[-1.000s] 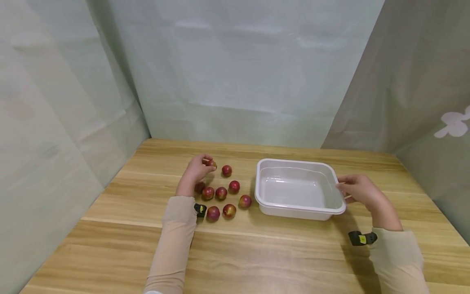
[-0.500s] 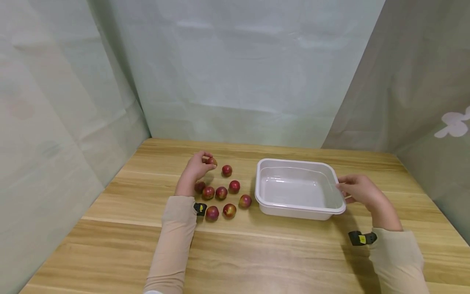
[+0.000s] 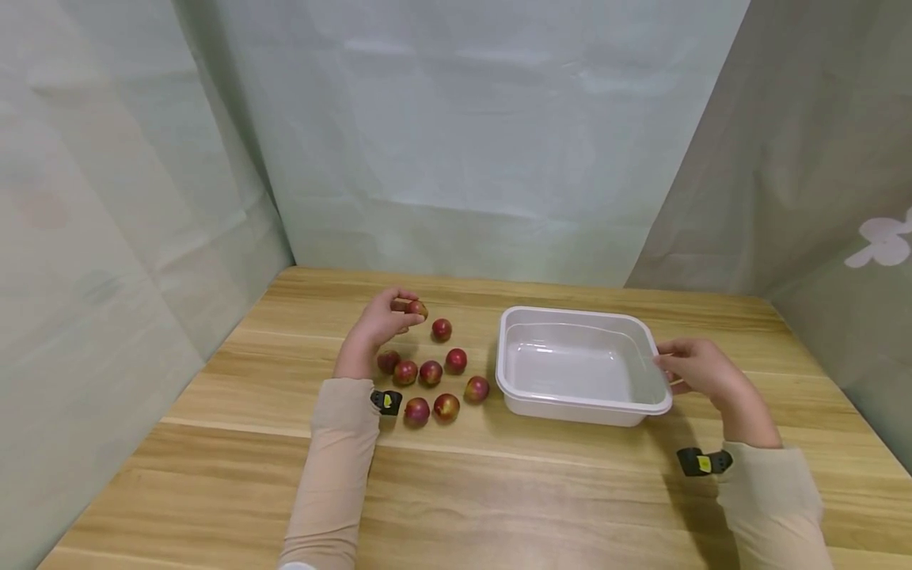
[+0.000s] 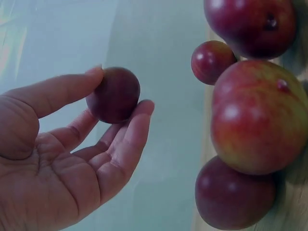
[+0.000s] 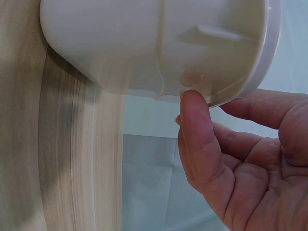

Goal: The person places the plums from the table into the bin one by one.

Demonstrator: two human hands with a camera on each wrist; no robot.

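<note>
Fingertips (image 4: 139, 115) pinch smooth round plum (image 3: 416, 309); glossy rectangular tub (image 3: 584, 404) nearby.

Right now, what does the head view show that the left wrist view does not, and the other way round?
Only the head view shows the white tub, empty, the right hand at its right rim, the wooden table, and eight fruits lying left of the tub. Only the left wrist view shows the grip up close: thumb and fingertips pinch the fruit, palm bare. Both show the left hand holding one red fruit with other fruits nearby.
</note>
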